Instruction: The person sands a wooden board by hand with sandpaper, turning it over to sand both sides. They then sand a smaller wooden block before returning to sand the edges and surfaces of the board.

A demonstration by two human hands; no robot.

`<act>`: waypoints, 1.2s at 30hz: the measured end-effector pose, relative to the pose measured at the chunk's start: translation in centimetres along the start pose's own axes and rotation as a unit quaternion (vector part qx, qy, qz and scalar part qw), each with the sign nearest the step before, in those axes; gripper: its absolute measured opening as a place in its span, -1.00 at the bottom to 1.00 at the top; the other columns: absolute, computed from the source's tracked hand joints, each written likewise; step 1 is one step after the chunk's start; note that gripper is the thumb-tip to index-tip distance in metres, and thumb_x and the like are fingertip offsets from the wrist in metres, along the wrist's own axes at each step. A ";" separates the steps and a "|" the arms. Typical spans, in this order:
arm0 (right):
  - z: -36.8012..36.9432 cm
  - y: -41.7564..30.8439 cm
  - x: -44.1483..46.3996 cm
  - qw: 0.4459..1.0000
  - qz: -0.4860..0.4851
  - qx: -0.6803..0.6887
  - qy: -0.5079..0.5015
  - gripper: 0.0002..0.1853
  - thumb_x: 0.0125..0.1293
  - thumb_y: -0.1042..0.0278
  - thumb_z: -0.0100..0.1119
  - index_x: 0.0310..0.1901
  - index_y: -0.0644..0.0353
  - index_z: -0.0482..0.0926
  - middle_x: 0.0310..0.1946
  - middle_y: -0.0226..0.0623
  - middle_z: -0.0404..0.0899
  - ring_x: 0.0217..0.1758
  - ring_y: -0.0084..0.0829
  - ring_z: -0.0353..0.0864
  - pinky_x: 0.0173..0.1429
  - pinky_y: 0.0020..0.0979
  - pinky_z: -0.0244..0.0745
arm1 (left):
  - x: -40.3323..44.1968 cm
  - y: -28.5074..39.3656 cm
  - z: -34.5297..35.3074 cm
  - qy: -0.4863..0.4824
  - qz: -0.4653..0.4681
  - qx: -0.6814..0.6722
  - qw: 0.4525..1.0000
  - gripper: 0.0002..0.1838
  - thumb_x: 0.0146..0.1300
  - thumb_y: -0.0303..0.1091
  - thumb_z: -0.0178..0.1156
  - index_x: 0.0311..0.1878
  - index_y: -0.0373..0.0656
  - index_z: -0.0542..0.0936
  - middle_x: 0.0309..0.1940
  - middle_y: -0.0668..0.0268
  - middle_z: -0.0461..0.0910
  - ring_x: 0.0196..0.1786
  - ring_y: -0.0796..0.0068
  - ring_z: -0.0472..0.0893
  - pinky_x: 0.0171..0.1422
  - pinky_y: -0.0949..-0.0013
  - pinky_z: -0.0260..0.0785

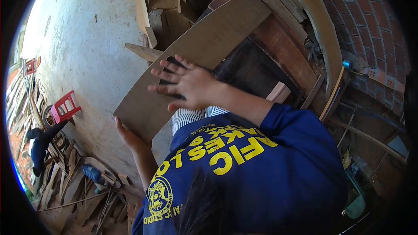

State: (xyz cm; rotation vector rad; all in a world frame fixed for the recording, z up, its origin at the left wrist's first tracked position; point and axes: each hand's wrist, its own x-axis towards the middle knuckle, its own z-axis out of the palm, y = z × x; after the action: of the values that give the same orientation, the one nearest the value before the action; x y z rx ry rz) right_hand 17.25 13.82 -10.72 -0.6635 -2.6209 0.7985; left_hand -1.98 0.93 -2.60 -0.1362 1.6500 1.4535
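Note:
A long, gently curved wooden board (204, 35) slants from in front of me up to the right. At its near end my left hand (133, 141) is closed on the edge, with the thumb along the corner and the other fingers hidden. My right hand (191, 85) is open over the board's face, fingers spread. Dark shadow shows between those fingers, and I cannot tell whether the palm touches the wood. Beneath the board's right side is a dark brown wooden surface (278, 45).
Wood offcuts (170, 21) are stacked beyond the board. A brick wall (370, 21) rises at right, with a curved wooden piece (324, 21) before it. At left are a red plastic chair (66, 106), scrap wood (72, 182) and a blue bottle (92, 172) on the floor.

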 end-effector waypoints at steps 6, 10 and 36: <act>-2.5 18.8 -3.0 0.961 0.184 -0.203 0.040 -0.39 0.40 -0.16 -0.27 0.44 -0.25 -0.02 0.47 -0.33 -0.07 0.52 -0.18 -0.11 0.52 -0.11 -0.28 | -0.2 -2.4 -0.6 0.062 -0.013 0.009 0.998 -0.32 0.26 0.22 -0.10 0.26 -0.10 0.29 0.21 0.16 0.32 0.24 0.17 0.36 0.25 0.12 0.28; -4.2 23.5 -4.6 0.952 0.243 -0.176 0.068 -0.36 0.39 -0.20 -0.28 0.43 -0.19 0.01 0.45 -0.29 -0.02 0.51 -0.17 -0.08 0.51 -0.09 -0.24 | -1.3 -2.6 -1.4 0.063 0.005 -0.014 0.998 -0.39 0.31 0.18 -0.16 0.19 -0.11 0.38 0.09 0.22 0.45 0.15 0.21 0.46 0.19 0.15 0.36; -1.9 -2.2 2.1 0.984 0.102 -0.143 -0.025 -0.27 0.31 -0.32 -0.23 0.37 -0.01 0.17 0.44 -0.18 0.01 0.50 -0.10 -0.08 0.51 -0.08 -0.23 | -2.7 -0.2 0.9 -0.047 0.056 -0.050 0.996 -0.39 0.33 0.20 -0.24 0.20 -0.07 0.35 0.10 0.26 0.44 0.14 0.27 0.45 0.24 0.23 0.28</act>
State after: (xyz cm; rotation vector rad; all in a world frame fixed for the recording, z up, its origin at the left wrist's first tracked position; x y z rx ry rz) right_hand 15.57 14.13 -7.53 -1.0149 -2.7722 0.4996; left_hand 0.15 0.39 -0.85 -0.0311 1.5308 1.6045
